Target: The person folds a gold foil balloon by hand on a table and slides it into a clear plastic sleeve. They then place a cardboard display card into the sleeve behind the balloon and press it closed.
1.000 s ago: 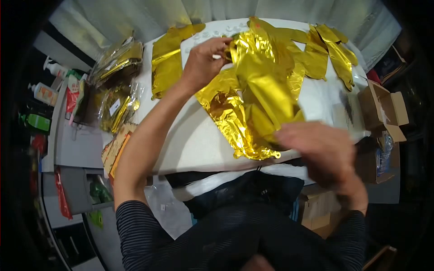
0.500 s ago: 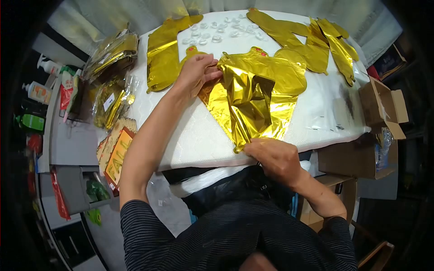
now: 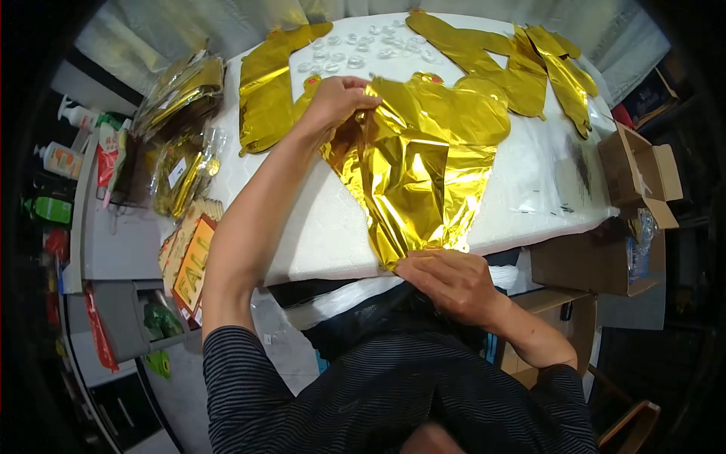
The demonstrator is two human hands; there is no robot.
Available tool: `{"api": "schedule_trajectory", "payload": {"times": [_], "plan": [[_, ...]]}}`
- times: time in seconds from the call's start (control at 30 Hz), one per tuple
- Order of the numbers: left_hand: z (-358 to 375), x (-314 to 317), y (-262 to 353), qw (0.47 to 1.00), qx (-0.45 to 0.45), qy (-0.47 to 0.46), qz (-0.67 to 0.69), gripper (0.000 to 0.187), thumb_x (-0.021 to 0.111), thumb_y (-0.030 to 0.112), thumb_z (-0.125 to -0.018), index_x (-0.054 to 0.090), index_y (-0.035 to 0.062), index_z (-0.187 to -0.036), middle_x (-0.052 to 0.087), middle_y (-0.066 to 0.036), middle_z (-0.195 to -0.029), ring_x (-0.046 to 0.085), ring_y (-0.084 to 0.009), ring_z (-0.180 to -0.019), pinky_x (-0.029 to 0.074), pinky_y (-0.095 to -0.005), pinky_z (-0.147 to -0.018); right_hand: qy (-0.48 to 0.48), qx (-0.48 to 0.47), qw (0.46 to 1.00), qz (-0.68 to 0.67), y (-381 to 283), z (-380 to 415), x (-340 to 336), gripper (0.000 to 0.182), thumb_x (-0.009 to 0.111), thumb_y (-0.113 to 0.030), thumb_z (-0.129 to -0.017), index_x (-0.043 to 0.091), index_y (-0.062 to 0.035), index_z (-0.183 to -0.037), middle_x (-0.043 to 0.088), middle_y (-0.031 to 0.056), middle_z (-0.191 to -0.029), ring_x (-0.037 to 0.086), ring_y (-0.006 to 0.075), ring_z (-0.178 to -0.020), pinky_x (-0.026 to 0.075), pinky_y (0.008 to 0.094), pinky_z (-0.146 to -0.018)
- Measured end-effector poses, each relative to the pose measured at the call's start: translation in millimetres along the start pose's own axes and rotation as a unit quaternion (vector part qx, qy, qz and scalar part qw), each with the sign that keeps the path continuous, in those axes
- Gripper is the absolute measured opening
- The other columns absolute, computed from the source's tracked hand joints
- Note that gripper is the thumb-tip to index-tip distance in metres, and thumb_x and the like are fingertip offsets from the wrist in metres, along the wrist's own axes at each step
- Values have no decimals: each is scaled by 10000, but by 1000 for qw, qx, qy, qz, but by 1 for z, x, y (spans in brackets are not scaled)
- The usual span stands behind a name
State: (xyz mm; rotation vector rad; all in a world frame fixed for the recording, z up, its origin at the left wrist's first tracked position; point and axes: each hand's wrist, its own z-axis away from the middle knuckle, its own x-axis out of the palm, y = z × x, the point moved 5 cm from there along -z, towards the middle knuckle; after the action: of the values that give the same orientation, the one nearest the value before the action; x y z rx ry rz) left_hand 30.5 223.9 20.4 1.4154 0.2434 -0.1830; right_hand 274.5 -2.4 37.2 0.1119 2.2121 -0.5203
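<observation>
A flat gold foil balloon (image 3: pixel 412 174) is stretched between my two hands near the front of the white table. My left hand (image 3: pixel 340 104) pinches its upper left edge. My right hand (image 3: pixel 450 281) grips its lower tip at the table's front edge. Beneath and behind it lies another gold foil piece (image 3: pixel 484 113), rounded at the right, with a small red spot at its top. Further flat foil balloons lie around: one (image 3: pixel 266 98) at the left, one (image 3: pixel 469 57) at the back right and one (image 3: pixel 567 83) at the far right.
Small clear coils (image 3: pixel 355 60) are scattered at the back of the table (image 3: pixel 318 234). Bagged foil packs (image 3: pixel 178 87) and a card printed with letters (image 3: pixel 194 268) stand at the left. Clear plastic bags (image 3: pixel 541 178) lie at the right, beside open cardboard boxes (image 3: pixel 635 170).
My right hand has drawn the balloon's lower tip down and slightly left. The foil between my hands is now spread wider and flatter. My left hand keeps its pinch, moved slightly upward.
</observation>
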Motion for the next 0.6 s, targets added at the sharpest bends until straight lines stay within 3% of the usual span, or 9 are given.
{"api": "schedule_trajectory", "payload": {"times": [0.03, 0.2, 0.33, 0.4, 0.47, 0.53, 0.6], "plan": [[-7, -1, 0, 1000, 17, 1, 25, 495, 856, 117, -846, 631, -49, -1254, 748, -65, -1057, 709, -111, -866, 563, -237, -761, 1, 7, 1000, 5, 0, 0, -3, 279, 667, -96, -863, 691, -28, -1133, 720, 90, -1072, 723, 256, -975, 603, 373, -851], [-10, -5, 11, 980, 109, 45, 161, 460, 810, 76, -884, 578, -37, -1265, 733, -66, -1042, 711, -129, -863, 581, -235, -770, 46, 23, 999, 13, 10, -4, -8, 305, 656, -2, -845, 716, -4, -1144, 750, 113, -1041, 751, 282, -973, 621, 397, -867], [-24, -5, -21, 981, 81, 54, 166, 397, 781, 65, -906, 590, -64, -1230, 735, -90, -1021, 716, -146, -867, 593, -261, -778, 9, 21, 996, 81, 21, 3, 11, 301, 675, -85, -849, 696, -22, -1142, 719, 97, -1100, 716, 265, -1032, 600, 378, -885], [-22, -1, -28, 976, 67, 43, 204, 366, 762, 57, -918, 597, -58, -1223, 734, -92, -1012, 717, -148, -848, 597, -271, -754, 14, 38, 997, 67, 18, 0, 7, 296, 705, 6, -827, 725, -33, -1119, 750, 98, -1073, 742, 279, -1015, 615, 394, -889], [-17, -2, -33, 979, 52, 53, 188, 342, 741, 43, -928, 596, -61, -1221, 734, -98, -1005, 718, -150, -834, 596, -268, -743, 17, 52, 998, 38, 17, 3, 5, 287, 721, 11, -831, 725, -31, -1116, 752, 104, -1064, 744, 285, -1000, 615, 392, -877], [-12, -5, -28, 989, 55, 71, 119, 75, 725, 93, -892, 706, 29, -857, 653, -54, -650, 566, -144, -454, 441, -303, -388, 26, 61, 998, 16, 23, 3, -1, 279, 737, 16, -836, 724, -28, -1112, 753, 109, -1056, 746, 291, -985, 614, 390, -865], [-8, -1, -22, 986, 39, 67, 149, 68, 713, 87, -900, 699, 25, -877, 661, -56, -665, 583, -139, -478, 449, -301, -400, 94, 123, 987, -36, 41, 5, -17, 271, 768, 3, -844, 718, -9, -1109, 753, 132, -1041, 750, 294, -952, 607, 370, -836]]}}
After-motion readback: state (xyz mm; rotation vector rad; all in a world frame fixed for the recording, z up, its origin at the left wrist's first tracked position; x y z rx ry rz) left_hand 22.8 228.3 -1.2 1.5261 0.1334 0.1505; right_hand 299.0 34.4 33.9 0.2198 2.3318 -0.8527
